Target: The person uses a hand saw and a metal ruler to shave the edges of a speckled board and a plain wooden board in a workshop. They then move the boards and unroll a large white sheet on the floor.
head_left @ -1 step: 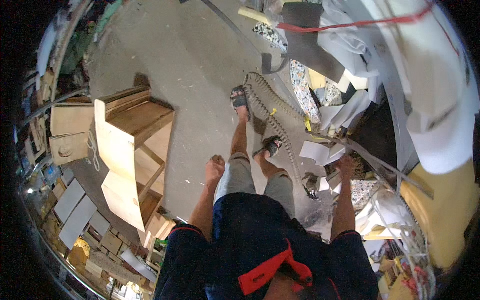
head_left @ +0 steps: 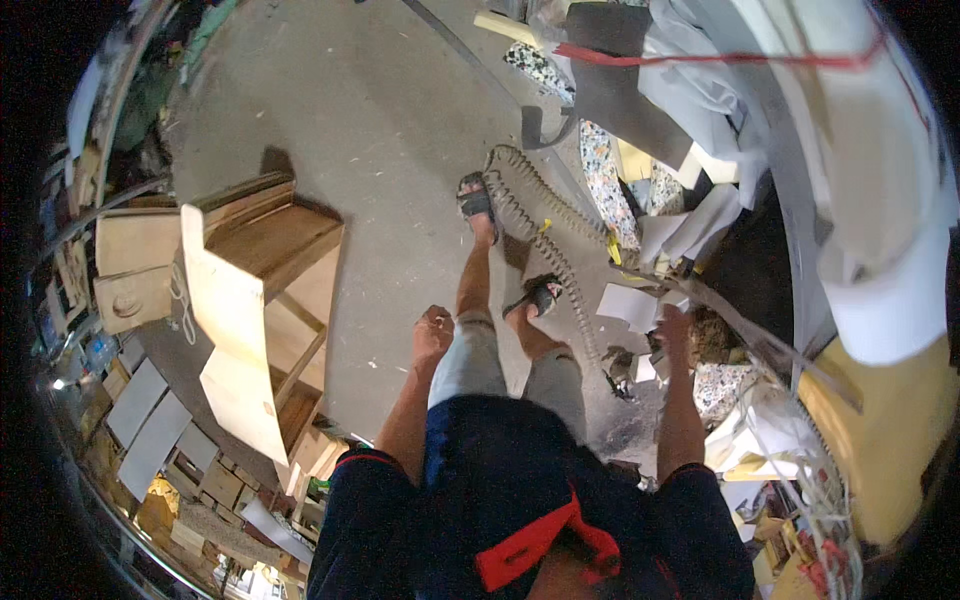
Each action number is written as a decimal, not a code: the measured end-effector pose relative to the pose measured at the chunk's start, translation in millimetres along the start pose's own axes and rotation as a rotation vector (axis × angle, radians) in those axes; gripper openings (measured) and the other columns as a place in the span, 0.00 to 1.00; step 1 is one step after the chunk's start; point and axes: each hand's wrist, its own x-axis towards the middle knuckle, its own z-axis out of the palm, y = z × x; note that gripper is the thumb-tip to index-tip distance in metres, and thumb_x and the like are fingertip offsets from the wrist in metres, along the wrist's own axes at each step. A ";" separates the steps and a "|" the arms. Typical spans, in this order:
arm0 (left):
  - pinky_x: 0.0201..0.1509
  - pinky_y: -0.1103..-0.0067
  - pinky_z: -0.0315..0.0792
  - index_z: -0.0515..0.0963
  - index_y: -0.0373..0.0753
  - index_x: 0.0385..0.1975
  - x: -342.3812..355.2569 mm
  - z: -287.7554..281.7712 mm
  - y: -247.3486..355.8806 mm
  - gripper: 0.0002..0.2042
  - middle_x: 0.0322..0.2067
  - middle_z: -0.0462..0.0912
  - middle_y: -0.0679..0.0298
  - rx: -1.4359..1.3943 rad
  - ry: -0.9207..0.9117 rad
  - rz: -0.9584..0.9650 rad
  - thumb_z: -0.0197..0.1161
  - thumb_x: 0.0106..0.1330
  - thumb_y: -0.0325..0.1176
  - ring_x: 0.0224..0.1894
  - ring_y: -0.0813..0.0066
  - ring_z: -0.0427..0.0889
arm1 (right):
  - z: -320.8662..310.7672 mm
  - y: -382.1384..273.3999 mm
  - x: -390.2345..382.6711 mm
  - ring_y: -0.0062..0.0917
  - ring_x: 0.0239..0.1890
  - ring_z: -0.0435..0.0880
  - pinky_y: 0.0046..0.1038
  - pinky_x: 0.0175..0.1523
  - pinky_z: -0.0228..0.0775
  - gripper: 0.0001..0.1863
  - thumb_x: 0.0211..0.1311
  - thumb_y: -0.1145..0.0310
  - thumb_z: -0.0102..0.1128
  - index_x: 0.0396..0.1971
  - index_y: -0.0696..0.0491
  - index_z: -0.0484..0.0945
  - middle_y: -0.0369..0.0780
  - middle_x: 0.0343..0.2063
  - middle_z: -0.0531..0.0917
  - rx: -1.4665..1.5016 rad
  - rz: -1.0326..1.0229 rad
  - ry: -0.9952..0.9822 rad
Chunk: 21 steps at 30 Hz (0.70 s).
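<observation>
My left hand [head_left: 433, 334] hangs beside my left thigh over the grey floor. Its fingers are curled in and nothing shows in them. My right hand [head_left: 674, 332] is out to the right, in front of a heap of scraps and near a white sheet piece [head_left: 628, 307]. Blur and dim light hide whether its fingers grip anything. A beige coiled air hose [head_left: 566, 268] lies on the floor between my feet and the heap, ending near a dark tool-like piece [head_left: 620, 376].
An open wooden frame [head_left: 237, 350] stands on the left, with wooden panels [head_left: 135, 298] behind it. Speckled foam pieces [head_left: 606, 180], grey sheet [head_left: 607, 80] and a long strip [head_left: 760, 335] crowd the right. A yellow foam block [head_left: 885, 430] stands at far right.
My right hand has shifted a little to the left. My left hand has turned slightly. The surroundings have slid slightly in view.
</observation>
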 end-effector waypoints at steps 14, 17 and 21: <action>0.67 0.56 0.67 0.69 0.38 0.62 208.4 -21.7 36.6 0.34 0.63 0.69 0.41 0.163 -0.303 -0.278 0.67 0.60 0.52 0.65 0.42 0.69 | 58.0 -619.8 424.4 0.44 0.49 0.83 0.45 0.54 0.73 0.33 0.62 0.51 0.66 0.61 0.54 0.72 0.53 0.48 0.83 0.307 -0.654 0.140; 0.69 0.55 0.64 0.67 0.38 0.65 219.3 -32.0 35.7 0.38 0.64 0.67 0.39 0.083 -0.319 -0.416 0.68 0.59 0.56 0.67 0.41 0.66 | 67.0 -667.7 495.2 0.48 0.51 0.82 0.45 0.57 0.73 0.37 0.61 0.51 0.66 0.66 0.55 0.66 0.53 0.50 0.82 0.309 -0.645 0.000; 0.70 0.52 0.61 0.65 0.38 0.68 216.8 -36.7 42.2 0.43 0.67 0.64 0.40 0.196 -0.408 -0.430 0.67 0.58 0.61 0.70 0.40 0.62 | 87.3 -676.5 550.7 0.45 0.55 0.80 0.43 0.60 0.71 0.36 0.61 0.47 0.65 0.62 0.55 0.70 0.51 0.53 0.81 -0.010 -0.744 0.196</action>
